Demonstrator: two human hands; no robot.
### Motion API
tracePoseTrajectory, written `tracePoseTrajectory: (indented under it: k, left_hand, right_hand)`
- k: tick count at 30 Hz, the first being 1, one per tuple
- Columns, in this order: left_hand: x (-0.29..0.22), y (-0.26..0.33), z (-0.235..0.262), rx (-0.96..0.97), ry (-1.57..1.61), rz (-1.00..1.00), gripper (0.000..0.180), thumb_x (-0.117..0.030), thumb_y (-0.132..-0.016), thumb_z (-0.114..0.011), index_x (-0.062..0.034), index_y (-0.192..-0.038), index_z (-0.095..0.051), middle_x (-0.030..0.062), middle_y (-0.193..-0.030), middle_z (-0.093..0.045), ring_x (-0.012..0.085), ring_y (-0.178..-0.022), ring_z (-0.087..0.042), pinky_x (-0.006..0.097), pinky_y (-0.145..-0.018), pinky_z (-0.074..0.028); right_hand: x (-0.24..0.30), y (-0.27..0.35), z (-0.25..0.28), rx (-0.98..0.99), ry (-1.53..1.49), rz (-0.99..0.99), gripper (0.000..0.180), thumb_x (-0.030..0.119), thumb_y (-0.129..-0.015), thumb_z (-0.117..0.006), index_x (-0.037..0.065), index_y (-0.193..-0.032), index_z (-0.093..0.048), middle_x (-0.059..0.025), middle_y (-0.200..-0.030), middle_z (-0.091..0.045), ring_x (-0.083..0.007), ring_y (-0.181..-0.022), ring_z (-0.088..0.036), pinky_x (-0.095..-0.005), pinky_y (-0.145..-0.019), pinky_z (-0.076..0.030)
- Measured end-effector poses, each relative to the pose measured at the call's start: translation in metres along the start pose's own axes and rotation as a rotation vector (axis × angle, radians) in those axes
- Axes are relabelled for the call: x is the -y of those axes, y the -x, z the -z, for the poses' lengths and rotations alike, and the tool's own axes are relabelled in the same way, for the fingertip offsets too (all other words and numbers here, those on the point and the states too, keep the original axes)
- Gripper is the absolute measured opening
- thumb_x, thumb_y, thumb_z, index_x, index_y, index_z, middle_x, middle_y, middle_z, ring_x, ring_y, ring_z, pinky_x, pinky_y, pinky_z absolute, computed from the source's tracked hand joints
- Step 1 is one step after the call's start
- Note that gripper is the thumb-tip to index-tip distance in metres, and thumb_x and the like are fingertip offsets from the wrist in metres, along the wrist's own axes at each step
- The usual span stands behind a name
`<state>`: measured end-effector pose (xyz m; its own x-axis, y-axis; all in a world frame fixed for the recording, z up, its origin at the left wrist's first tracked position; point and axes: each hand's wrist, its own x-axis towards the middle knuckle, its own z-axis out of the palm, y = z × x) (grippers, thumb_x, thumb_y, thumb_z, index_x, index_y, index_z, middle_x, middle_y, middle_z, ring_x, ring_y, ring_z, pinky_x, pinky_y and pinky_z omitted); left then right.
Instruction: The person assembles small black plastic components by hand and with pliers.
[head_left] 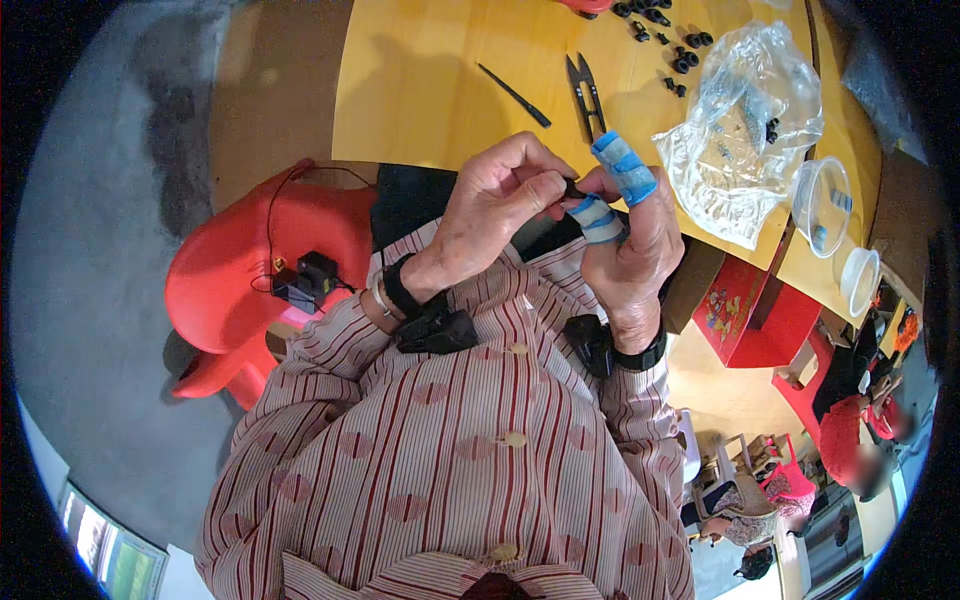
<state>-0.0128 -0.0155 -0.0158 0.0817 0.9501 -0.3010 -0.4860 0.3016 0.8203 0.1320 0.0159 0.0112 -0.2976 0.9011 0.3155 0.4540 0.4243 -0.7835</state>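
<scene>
My left hand and my right hand meet at the near edge of the yellow table. A small black part is pinched between their fingertips; the fingers cover most of it. Blue tape wraps the thumb and a finger of my right hand. Just beyond the hands lie black thread snips, blades pointing away. To their left rests a thin black pointed tool. Several small black rubber-like pieces are scattered at the far right of the snips.
A clear plastic bag with a few small pieces spreads over the table's right side, beside two clear round tubs. Left of me stands a red chair with a black device and cable. A red box sits below right; people are farther off.
</scene>
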Motion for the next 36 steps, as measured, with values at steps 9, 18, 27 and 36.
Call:
tracePoseTrajectory:
  k: [9, 18, 27, 36]
  left_hand:
    - [-0.004, 0.002, 0.001, -0.010, 0.043, 0.130, 0.019, -0.013, -0.092, -0.057, 0.0020, -0.103, -0.060, 0.0049, -0.092, -0.063, 0.0096, -0.082, -0.060, 0.023, -0.073, -0.048]
    - [-0.007, 0.003, 0.005, 0.083, 0.098, 0.198, 0.023, -0.013, -0.092, -0.055, 0.0028, -0.108, -0.058, 0.0071, -0.102, -0.062, 0.0112, -0.091, -0.059, 0.025, -0.081, -0.047]
    - [-0.018, 0.006, 0.003, 0.138, -0.068, 0.216, 0.025, -0.009, -0.090, -0.057, 0.0049, -0.111, -0.057, 0.0090, -0.105, -0.062, 0.0128, -0.096, -0.059, 0.027, -0.086, -0.047]
    - [-0.014, 0.004, 0.010, 0.097, -0.008, 0.248, 0.026, -0.008, -0.088, -0.059, 0.0043, -0.110, -0.057, 0.0068, -0.100, -0.063, 0.0116, -0.090, -0.059, 0.025, -0.081, -0.049]
  right_hand:
    - [-0.006, 0.006, 0.003, 0.069, 0.005, 0.037, 0.066, -0.015, -0.057, -0.056, 0.002, -0.120, -0.053, -0.0077, -0.083, -0.061, -0.0221, -0.075, -0.058, -0.0297, -0.069, -0.048]
    - [-0.015, 0.021, -0.001, 0.091, -0.311, -0.197, 0.070, -0.015, -0.059, -0.057, 0.006, -0.125, -0.050, -0.0084, -0.088, -0.060, -0.0241, -0.081, -0.059, -0.0310, -0.073, -0.049]
    - [-0.010, 0.025, 0.001, 0.099, -0.182, -0.117, 0.068, -0.014, -0.061, -0.061, 0.003, -0.126, -0.048, -0.0099, -0.088, -0.057, -0.0236, -0.078, -0.057, -0.0311, -0.069, -0.048]
    - [-0.013, 0.021, 0.010, 0.137, -0.028, -0.078, 0.069, 0.012, -0.066, -0.079, 0.004, -0.127, -0.048, -0.0049, -0.086, -0.055, -0.0150, -0.076, -0.054, -0.0259, -0.071, -0.046]
